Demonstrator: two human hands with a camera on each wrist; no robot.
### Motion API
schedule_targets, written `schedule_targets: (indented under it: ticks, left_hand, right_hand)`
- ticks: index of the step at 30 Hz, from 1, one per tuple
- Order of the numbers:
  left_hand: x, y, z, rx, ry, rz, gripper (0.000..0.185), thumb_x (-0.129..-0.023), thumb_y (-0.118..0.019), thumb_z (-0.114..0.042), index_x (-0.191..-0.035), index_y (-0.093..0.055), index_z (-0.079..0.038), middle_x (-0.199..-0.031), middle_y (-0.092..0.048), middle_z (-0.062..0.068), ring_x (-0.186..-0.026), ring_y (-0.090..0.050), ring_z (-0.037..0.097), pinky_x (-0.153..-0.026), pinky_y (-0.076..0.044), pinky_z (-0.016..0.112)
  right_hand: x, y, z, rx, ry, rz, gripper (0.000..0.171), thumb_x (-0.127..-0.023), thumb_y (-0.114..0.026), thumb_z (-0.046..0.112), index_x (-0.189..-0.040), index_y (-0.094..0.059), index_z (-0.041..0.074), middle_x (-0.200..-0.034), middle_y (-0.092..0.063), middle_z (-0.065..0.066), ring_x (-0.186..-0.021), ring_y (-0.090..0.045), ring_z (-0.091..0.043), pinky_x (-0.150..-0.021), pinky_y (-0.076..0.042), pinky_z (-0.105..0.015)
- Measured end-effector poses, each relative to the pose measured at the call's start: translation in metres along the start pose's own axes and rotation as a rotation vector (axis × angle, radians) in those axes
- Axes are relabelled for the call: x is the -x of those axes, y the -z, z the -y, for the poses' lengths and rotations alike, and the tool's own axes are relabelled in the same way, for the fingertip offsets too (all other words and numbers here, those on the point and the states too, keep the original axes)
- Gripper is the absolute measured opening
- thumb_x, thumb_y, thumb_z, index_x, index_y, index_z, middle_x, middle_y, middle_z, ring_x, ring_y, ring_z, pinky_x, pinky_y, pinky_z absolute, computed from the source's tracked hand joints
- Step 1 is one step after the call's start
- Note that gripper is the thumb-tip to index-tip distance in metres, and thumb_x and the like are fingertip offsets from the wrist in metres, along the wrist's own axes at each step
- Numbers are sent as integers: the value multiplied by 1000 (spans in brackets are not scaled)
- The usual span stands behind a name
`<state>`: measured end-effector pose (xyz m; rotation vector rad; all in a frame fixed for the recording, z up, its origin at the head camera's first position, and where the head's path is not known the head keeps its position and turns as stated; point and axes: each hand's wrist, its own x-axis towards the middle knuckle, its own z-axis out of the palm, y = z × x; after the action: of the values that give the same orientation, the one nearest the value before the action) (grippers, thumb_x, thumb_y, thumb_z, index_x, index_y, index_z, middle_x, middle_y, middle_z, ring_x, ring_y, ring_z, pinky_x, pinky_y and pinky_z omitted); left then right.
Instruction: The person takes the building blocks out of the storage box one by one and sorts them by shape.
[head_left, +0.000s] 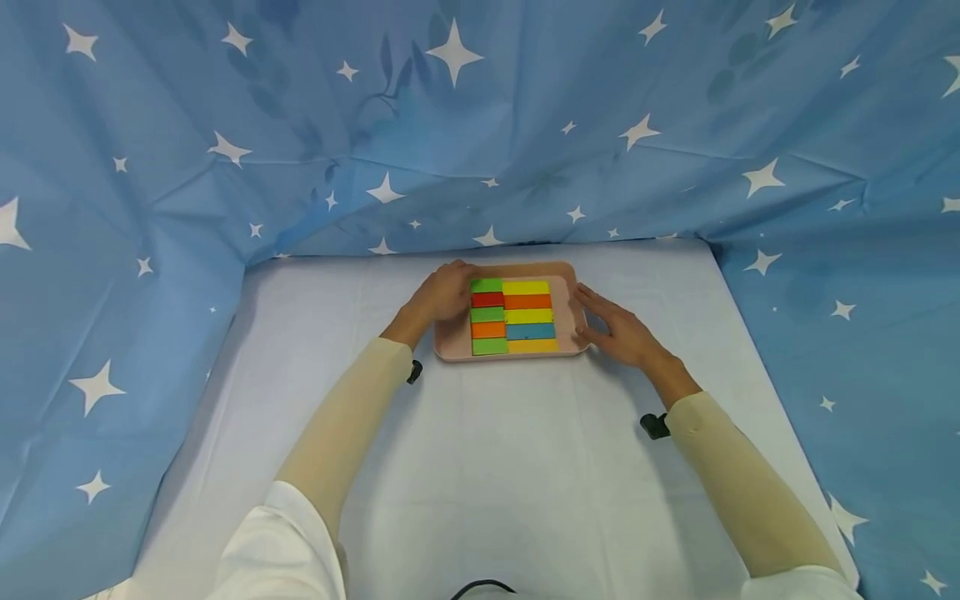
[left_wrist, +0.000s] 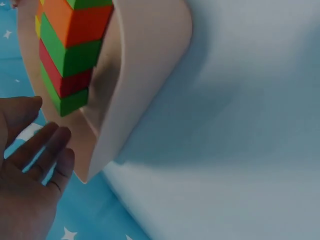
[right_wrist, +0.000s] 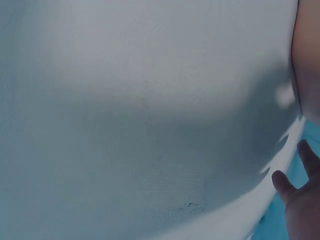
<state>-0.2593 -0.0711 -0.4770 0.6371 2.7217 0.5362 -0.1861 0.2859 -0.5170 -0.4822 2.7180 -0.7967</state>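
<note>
A pale pink tray (head_left: 567, 315) lies at the far side of the table, holding two columns of flat coloured blocks (head_left: 529, 317) laid side by side. The shorter column, with green, red and orange blocks (head_left: 488, 330), is on the left. My left hand (head_left: 444, 293) is over the tray's upper left corner; in the left wrist view its fingers (left_wrist: 61, 167) are spread loosely beside the tray wall (left_wrist: 150, 50), apart from the red block (left_wrist: 64, 77). At the tray's right edge, my right hand (head_left: 621, 332) has its fingers extended, fingertips right at the rim.
A white cloth (head_left: 495, 450) covers the table. Blue star-patterned fabric (head_left: 450, 125) hangs behind it and along both sides. Close to the near edge, a black cable (head_left: 482, 582) curves into view.
</note>
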Motion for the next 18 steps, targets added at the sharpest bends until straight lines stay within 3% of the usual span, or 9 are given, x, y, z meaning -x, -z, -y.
schedule_targets:
  ticks: [6, 11, 18]
  left_hand:
    - [-15, 2, 3, 4, -12, 10, 48, -101, -53, -3, -149, -56, -8, -137, -63, 13, -125, -58, 30, -115, -46, 43]
    - [-19, 2, 0, 19, 1, 37, 49, -101, -53, 0, -149, -56, -7, -135, -62, 13, -122, -58, 27, -114, -47, 42]
    - [-21, 2, -3, 19, 16, 78, 51, -101, -54, 2, -150, -57, -13, -145, -61, 9, -133, -55, 26, -120, -41, 41]
  right_hand:
    - [-1, 1, -4, -26, 4, 30, 72, -107, -56, 40, -168, -21, 26, -176, -11, 6, -158, -25, -40, -123, -24, -67]
    - [-1, 0, -4, -18, 5, 24, 72, -106, -57, 40, -168, -21, 27, -176, -10, 7, -158, -25, -39, -123, -24, -66]
    - [-3, -1, -4, -6, 8, 42, 72, -107, -55, 40, -168, -20, 25, -176, -8, 5, -158, -24, -40, -123, -24, -66]
